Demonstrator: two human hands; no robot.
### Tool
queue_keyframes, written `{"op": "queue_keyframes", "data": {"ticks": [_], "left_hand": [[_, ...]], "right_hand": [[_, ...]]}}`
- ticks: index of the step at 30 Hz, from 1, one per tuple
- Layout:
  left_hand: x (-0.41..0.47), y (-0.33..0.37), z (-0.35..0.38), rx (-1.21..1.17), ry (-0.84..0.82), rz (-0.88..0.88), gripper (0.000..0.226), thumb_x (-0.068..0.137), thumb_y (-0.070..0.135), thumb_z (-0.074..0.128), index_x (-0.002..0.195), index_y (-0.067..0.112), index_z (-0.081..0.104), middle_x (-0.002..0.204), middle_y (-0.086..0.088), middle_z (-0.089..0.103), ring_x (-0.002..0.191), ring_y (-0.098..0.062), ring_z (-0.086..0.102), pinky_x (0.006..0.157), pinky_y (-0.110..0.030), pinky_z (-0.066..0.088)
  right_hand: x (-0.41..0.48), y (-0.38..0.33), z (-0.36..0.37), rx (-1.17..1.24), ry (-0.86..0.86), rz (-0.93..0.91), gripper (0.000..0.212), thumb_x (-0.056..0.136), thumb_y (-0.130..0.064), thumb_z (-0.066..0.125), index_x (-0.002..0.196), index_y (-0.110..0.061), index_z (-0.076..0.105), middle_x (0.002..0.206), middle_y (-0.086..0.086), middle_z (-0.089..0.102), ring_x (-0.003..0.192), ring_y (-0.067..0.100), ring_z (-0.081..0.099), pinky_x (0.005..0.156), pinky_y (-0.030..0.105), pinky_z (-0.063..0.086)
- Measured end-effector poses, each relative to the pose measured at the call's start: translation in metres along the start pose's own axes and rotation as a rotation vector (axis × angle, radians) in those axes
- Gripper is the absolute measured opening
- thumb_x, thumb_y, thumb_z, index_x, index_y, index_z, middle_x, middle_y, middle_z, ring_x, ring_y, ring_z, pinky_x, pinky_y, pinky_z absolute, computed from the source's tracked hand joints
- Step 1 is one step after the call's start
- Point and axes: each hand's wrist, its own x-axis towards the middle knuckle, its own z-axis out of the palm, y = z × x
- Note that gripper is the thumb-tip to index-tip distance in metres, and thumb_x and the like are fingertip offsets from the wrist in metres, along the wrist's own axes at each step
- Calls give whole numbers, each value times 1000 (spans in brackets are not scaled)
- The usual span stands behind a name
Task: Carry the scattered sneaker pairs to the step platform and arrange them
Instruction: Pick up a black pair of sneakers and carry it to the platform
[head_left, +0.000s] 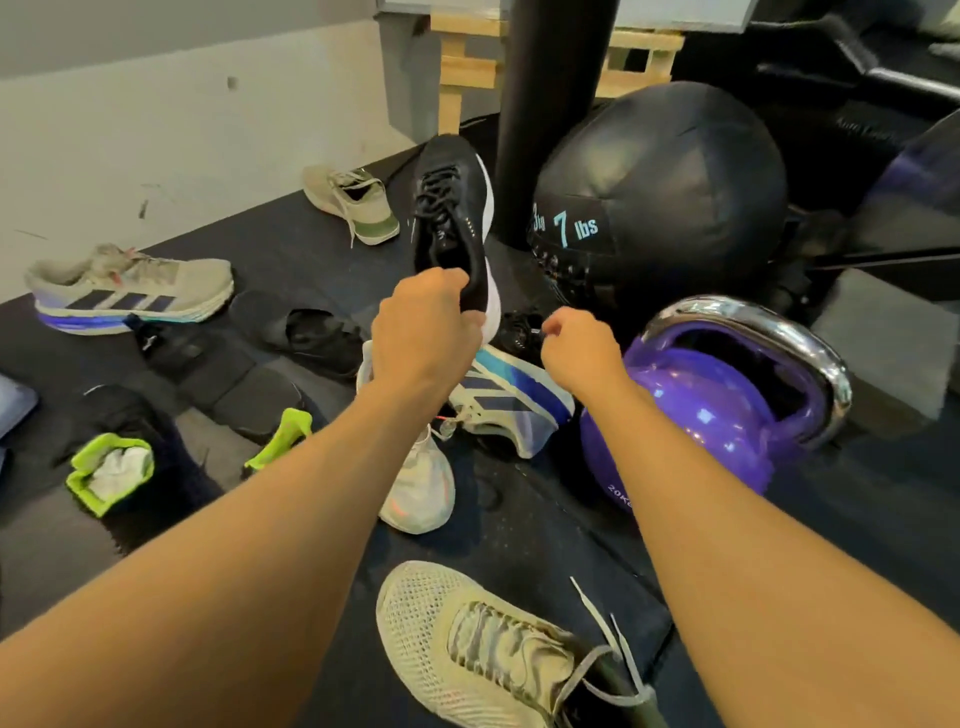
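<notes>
near: a beige mesh sneaker (467, 639) is lying on the floor (524, 535).
left hand (423, 332): we're gripping the black sneaker (452, 218) by the heel, holding it aloft, toe pointing far.
right hand (579, 351): we're hovering it, fingers curled, over a second black shoe (517, 330) left of the kettlebell (727, 410); we can't tell if it's grasping.

The mesh sneaker (467, 644) at the bottom is cut off by the frame edge; the right hand (576, 353) hides most of a black sneaker (514, 332) on the floor.
</notes>
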Motion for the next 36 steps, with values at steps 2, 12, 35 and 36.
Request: {"op": "queue_keyframes", "data": {"ticks": [2, 12, 35, 36], "left_hand": [[-1, -9, 9, 20, -1, 10, 12, 84, 24, 64, 87, 13, 61, 83, -5, 62, 81, -35, 59, 65, -35, 36], [-4, -34, 55, 30, 9, -88, 18, 87, 25, 65, 77, 15, 53, 77, 2, 54, 77, -22, 49, 64, -34, 32], [26, 152, -176, 100, -141, -140, 17, 78, 15, 59, 68, 16, 45, 60, 3, 38, 67, -37, 48, 60, -36, 33], [33, 174, -204, 106, -136, -117, 15, 79, 15, 60, 70, 14, 47, 62, 2, 41, 69, -38, 51, 60, -36, 33]], "right_hand": [[12, 8, 20, -125, -80, 35, 36, 91, -13, 47, 126, -20, 55, 128, 14, 57, 114, 35, 54, 86, 37, 44], [57, 25, 49, -502, -177, 100, 38, 89, -2, 46, 125, -7, 55, 131, 17, 54, 120, 36, 51, 90, 42, 44], [-92, -128, -238, -353, 34, -232, 28, 88, -8, 57, 116, -5, 57, 114, 16, 61, 100, 39, 61, 66, 36, 34], [-103, -142, -272, -337, 50, -222, 28, 88, -8, 57, 116, -5, 56, 114, 16, 61, 100, 39, 60, 66, 36, 33]]}}
